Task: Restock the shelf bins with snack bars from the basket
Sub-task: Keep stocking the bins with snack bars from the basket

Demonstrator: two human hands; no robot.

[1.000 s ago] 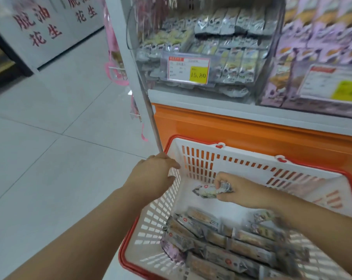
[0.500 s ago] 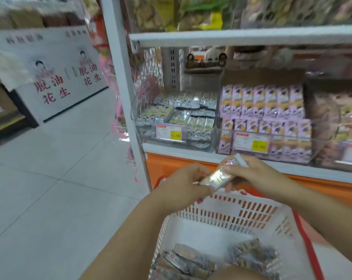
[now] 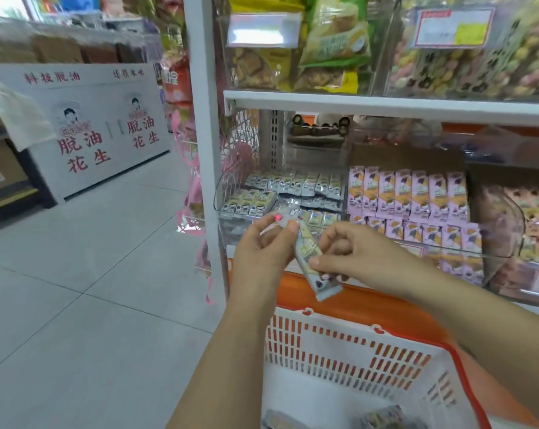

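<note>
Pinched at both ends: one snack bar (image 3: 308, 255), top end in the left hand (image 3: 262, 252), low end in the right hand (image 3: 355, 258), up above the white basket (image 3: 339, 351). Down in the basket, a few more bars (image 3: 383, 418). Farther back, in the clear shelf bin (image 3: 223, 199), rows of small grey packs (image 3: 296, 182); to the right, purple packs (image 3: 417, 196).

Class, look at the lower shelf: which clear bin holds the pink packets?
The middle clear plastic bin: its pink-and-orange packets stand upright in rows, while the left bin holds silver-grey wrapped bars.
</note>
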